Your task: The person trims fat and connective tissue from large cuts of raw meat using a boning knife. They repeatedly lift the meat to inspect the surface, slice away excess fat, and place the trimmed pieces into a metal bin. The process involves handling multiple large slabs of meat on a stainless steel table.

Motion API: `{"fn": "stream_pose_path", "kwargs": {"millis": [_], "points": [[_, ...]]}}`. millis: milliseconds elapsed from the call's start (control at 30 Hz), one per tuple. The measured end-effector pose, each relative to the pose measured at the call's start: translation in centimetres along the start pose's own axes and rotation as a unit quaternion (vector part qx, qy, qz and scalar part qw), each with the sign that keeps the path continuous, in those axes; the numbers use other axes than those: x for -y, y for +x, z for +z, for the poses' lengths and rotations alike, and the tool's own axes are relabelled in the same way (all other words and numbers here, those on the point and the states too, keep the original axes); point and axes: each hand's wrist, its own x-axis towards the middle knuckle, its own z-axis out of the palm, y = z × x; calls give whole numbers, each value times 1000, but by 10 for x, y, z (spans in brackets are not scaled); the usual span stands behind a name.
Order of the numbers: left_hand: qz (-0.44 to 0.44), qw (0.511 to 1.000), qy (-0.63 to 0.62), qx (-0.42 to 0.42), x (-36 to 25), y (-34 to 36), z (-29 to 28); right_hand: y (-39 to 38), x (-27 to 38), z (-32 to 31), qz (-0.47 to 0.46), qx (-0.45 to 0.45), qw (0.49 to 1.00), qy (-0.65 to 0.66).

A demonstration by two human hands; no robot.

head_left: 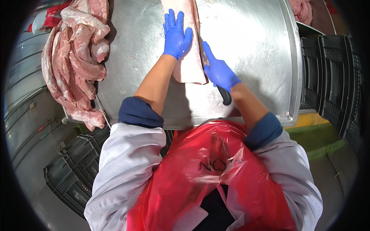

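Observation:
A long pale slab of meat [189, 71], fat side up, lies lengthwise on the steel table [135, 42]. My left hand [177, 39], in a blue glove, rests flat on it with the fingers spread. To the right of the slab, my blue-gloved right hand [221, 73] is closed around a knife [224, 96]. Its black handle sticks out toward me below the hand, and the index finger stretches forward along the knife. The blade is mostly hidden by the hand and lies close to the slab's right edge; whether it touches the meat I cannot tell.
Long strips of raw meat [73, 73] are heaped at the table's left edge, some hanging over it. More meat [301, 11] sits at the far right. Black plastic crates stand at right [323, 65] and on the lower left [73, 173]. A raised rim borders the table.

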Motion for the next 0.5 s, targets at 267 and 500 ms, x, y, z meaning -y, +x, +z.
{"fn": "stream_pose_path", "kwargs": {"millis": [267, 500], "points": [[-61, 998, 9, 29, -8, 7, -3, -156, -59, 68, -77, 14, 997, -10], [-300, 947, -30, 111, -27, 41, -20, -283, -79, -12, 85, -1, 996, -11]]}}
